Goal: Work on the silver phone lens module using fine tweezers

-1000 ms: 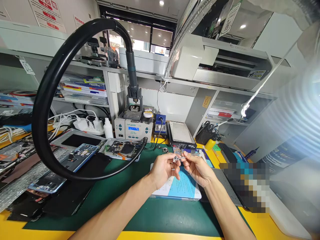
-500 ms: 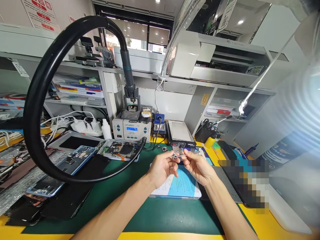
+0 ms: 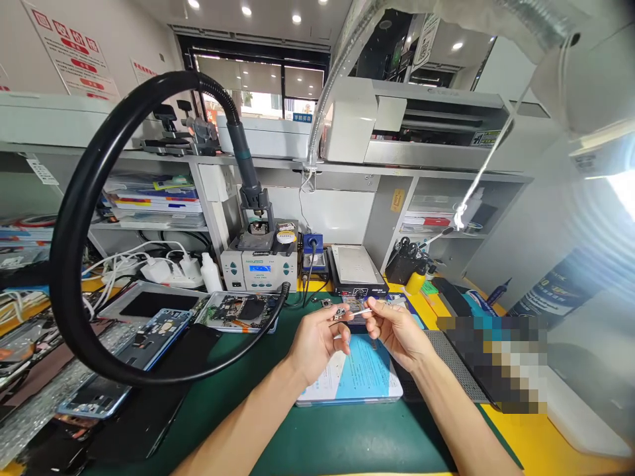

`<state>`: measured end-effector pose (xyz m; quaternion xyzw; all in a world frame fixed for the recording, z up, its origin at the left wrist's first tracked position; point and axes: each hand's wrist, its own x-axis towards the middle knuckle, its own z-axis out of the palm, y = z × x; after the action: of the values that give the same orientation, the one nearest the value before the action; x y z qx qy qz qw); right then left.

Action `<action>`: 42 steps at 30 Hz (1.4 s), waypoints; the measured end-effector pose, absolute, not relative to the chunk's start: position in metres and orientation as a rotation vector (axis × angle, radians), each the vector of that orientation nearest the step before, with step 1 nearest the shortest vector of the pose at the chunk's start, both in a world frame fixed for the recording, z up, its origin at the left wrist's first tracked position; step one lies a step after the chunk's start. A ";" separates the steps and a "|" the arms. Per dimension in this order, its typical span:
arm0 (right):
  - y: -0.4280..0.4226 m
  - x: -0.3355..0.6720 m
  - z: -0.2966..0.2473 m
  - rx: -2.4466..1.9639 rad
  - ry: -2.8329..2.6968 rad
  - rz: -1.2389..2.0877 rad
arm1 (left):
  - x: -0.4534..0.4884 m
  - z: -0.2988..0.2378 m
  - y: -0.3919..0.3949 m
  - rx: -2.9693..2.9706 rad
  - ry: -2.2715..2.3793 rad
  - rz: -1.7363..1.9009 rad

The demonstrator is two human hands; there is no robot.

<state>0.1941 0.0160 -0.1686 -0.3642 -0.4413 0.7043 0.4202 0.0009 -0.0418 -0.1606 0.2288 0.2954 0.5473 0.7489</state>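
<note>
My left hand (image 3: pixel 317 340) pinches a small dark and silvery electronic part (image 3: pixel 339 313) between thumb and fingertips, the other fingers curled below. What kind of part it is, I cannot make out. In my right hand (image 3: pixel 394 327) is a thin white stick (image 3: pixel 364 311), pinched between thumb and forefinger, its tip pointing left toward the part. A small gap shows between the two. Both hands are raised over a flat white and blue box (image 3: pixel 367 377) on the green mat (image 3: pixel 317 439). Another small part (image 3: pixel 326 303) lies on the mat just beyond my left hand.
A black hose (image 3: pixel 74 165) loops high on the left, from the hot-air station (image 3: pixel 260 268). Opened phone boards (image 3: pixel 243 309) and a blue-edged phone frame (image 3: pixel 133 357) lie to the left. A soldering iron stand (image 3: pixel 313 254) and a flat heating plate (image 3: pixel 358 268) stand behind my hands.
The white stick has drawn slightly back from the part, and more of it shows. My hands have moved slightly apart. The camera view has tilted upward.
</note>
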 end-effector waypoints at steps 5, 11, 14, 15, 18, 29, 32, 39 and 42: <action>0.014 0.190 -0.167 -0.855 -1.173 1.730 | -0.010 -0.148 -0.044 0.482 0.701 1.287; 0.007 0.190 -0.161 -0.786 -1.429 1.690 | -0.018 -0.140 -0.043 0.498 0.770 1.350; 0.001 0.193 -0.158 -0.781 -1.654 1.716 | -0.021 -0.139 -0.048 0.511 0.807 1.333; 0.000 0.193 -0.157 -0.786 -1.721 1.721 | -0.021 -0.139 -0.051 0.515 0.819 1.326; 0.000 0.193 -0.159 -0.810 -1.856 1.713 | -0.024 -0.143 -0.057 0.529 0.846 1.310; 0.004 0.196 -0.158 -0.872 -1.950 1.646 | -0.030 -0.141 -0.060 0.505 0.808 1.347; 0.003 0.196 -0.157 -0.880 -1.934 1.665 | -0.029 -0.137 -0.062 0.464 0.793 1.335; 0.004 0.199 -0.148 -0.813 -1.633 1.612 | -0.021 -0.136 -0.067 0.345 0.732 1.258; -0.002 0.196 -0.141 -0.736 -1.489 1.610 | -0.017 -0.137 -0.072 0.319 0.692 1.221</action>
<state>0.1962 -0.0020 -0.1405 -0.2913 -0.5893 0.6372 0.4022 -0.0166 -0.0719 -0.1366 0.1463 0.3170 0.5592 0.7520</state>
